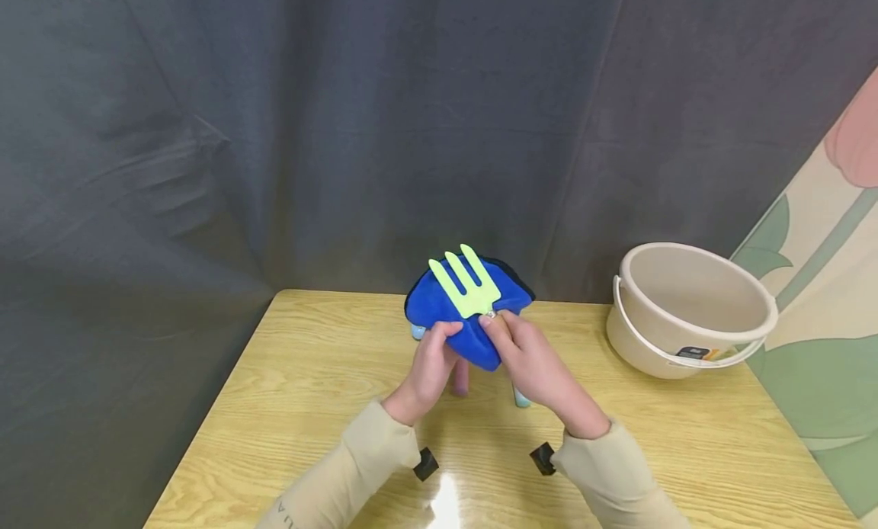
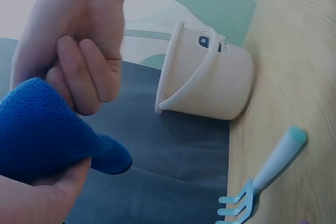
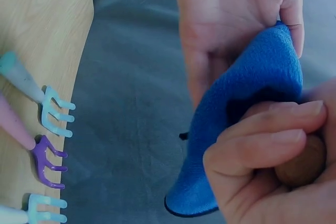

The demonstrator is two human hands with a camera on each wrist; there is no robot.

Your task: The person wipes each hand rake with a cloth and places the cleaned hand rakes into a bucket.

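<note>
My right hand (image 1: 538, 357) grips the round wooden handle (image 3: 302, 162) of a small yellow-green garden fork (image 1: 469, 285), its three tines pointing up and away. Behind the fork spreads a blue cloth (image 1: 428, 300) with a dark edge, pinched by my left hand (image 1: 428, 369) between thumb and fingers. Both hands are raised over the table. In the left wrist view the cloth (image 2: 47, 129) hides the fork's head, and my right hand (image 2: 84, 45) shows curled fingers. Folded fuzzy cloth (image 3: 268, 72) also lies between the hands in the right wrist view.
On the wooden table (image 1: 309, 376) lie a purple hand rake (image 3: 44, 161) and two pale blue ones (image 3: 55, 111), (image 3: 44, 208) beyond my hands. A beige bucket (image 1: 638, 331) with a handle stands at the back right. Dark curtain (image 1: 425, 133) hangs behind the table.
</note>
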